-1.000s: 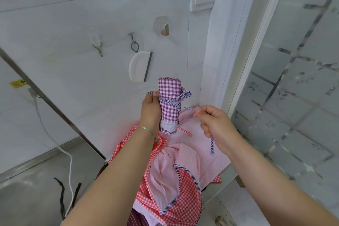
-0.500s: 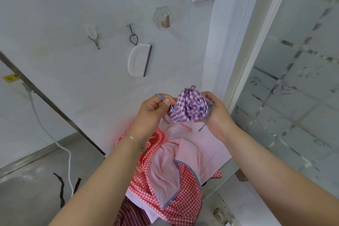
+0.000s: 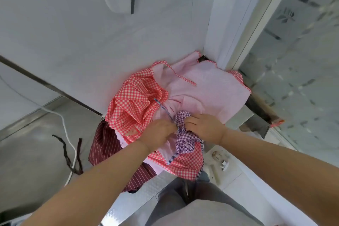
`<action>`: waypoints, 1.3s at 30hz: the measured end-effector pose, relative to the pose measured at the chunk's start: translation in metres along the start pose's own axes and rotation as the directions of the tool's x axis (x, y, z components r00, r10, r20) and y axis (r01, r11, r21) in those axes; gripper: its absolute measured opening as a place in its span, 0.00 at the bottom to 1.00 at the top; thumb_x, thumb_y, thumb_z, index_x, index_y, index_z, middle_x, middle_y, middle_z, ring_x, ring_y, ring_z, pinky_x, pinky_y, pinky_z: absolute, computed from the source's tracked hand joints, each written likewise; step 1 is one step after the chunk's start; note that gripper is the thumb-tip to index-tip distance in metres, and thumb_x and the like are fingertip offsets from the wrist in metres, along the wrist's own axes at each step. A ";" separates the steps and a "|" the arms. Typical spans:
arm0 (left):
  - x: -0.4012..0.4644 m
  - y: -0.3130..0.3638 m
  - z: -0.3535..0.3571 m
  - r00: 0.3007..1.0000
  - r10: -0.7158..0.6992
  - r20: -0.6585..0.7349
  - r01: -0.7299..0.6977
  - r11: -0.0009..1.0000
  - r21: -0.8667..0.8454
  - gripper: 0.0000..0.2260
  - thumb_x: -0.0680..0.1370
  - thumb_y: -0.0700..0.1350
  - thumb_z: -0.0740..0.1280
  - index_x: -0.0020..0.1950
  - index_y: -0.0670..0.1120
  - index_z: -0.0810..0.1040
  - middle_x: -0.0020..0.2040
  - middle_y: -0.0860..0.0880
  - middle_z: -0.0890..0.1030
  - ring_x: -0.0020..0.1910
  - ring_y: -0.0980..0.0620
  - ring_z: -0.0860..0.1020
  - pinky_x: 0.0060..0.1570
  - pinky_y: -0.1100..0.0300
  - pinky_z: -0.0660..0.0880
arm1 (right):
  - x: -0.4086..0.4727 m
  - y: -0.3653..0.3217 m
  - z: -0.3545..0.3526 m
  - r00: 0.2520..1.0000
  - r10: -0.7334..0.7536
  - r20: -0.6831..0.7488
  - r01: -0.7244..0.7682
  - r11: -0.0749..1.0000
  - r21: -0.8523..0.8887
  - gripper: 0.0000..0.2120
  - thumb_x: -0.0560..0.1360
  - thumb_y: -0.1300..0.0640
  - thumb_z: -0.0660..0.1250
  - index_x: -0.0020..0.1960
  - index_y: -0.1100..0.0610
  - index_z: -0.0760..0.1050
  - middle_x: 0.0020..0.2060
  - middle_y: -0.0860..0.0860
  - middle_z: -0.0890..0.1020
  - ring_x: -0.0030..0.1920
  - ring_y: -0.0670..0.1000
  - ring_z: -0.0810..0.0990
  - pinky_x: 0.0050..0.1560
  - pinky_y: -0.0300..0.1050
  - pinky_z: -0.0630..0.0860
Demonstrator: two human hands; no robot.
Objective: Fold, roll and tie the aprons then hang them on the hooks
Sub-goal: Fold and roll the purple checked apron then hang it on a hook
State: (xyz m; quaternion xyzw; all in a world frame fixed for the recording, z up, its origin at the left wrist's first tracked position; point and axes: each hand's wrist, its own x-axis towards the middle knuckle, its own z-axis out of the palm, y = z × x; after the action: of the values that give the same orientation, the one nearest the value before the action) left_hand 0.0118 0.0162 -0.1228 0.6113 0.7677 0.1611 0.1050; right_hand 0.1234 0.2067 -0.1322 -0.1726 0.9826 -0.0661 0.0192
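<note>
Lying on the grey floor [image 3: 27, 167] at far left: one white cable [image 3: 70, 145] and one dark twisted strap [image 3: 67, 154], crossing each other, well apart from the cloth pile.

Item: maroon striped apron [image 3: 104, 145], hanging over the left edge of the metal tabletop [image 3: 146, 191], partly under the other cloth.

Item: red gingham apron [image 3: 135, 104], bunched in ruffles at the tabletop's left edge; a further red gingham section lies at the near edge, under the purple roll.

Item: left hand [image 3: 157, 134], back of hand to the camera, fingers closed in a pinch on the blue striped tie [image 3: 166, 112], which runs taut up and to the left from the roll across the red gingham.

Item: purple gingham apron [image 3: 183, 139], rolled into a bundle, resting on the pile near the tabletop's near edge, between the two hands and touching both. A second length of striped tie trails from its near end.

Item: right hand [image 3: 205, 126], fingers curled shut on the upper part of the purple roll; whether they also hold the tie cannot be told.

Item: pale pink apron [image 3: 207, 86], spread flat toward the tabletop's far right corner, against the white wall [image 3: 73, 33].

Item: frosted glass door [image 3: 297, 60], along the right.
</note>
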 end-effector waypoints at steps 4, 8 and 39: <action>-0.013 0.007 0.037 0.967 -0.205 0.151 0.227 0.963 -0.145 0.12 0.73 0.34 0.66 0.32 0.46 0.72 0.32 0.50 0.73 0.34 0.50 0.73 0.36 0.54 0.73 | -0.004 -0.020 0.038 0.990 -0.019 0.143 0.027 0.998 -0.049 0.13 0.70 0.57 0.57 0.37 0.51 0.80 0.36 0.46 0.82 0.40 0.49 0.79 0.44 0.43 0.71; -0.001 0.014 0.043 0.891 -0.441 0.107 0.445 0.802 -0.398 0.08 0.77 0.37 0.66 0.37 0.40 0.78 0.33 0.45 0.76 0.33 0.51 0.71 0.36 0.55 0.68 | 0.000 -0.018 0.044 0.995 -0.007 0.103 0.010 1.000 -0.024 0.04 0.64 0.55 0.76 0.36 0.52 0.81 0.34 0.46 0.82 0.38 0.49 0.80 0.41 0.41 0.75; 0.022 0.036 0.081 0.682 -0.571 0.456 0.693 0.306 -0.653 0.08 0.76 0.40 0.69 0.48 0.35 0.81 0.42 0.42 0.82 0.41 0.54 0.77 0.40 0.72 0.71 | 0.012 -0.020 0.018 0.775 0.511 0.371 -0.627 0.553 0.548 0.15 0.82 0.46 0.55 0.48 0.57 0.71 0.40 0.52 0.76 0.40 0.51 0.74 0.42 0.45 0.65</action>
State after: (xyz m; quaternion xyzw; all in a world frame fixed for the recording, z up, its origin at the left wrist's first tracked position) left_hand 0.0687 0.0541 -0.1830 0.1559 0.7799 0.3836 0.4693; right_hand 0.1198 0.1818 -0.1475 0.1683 0.8936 -0.3748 0.1808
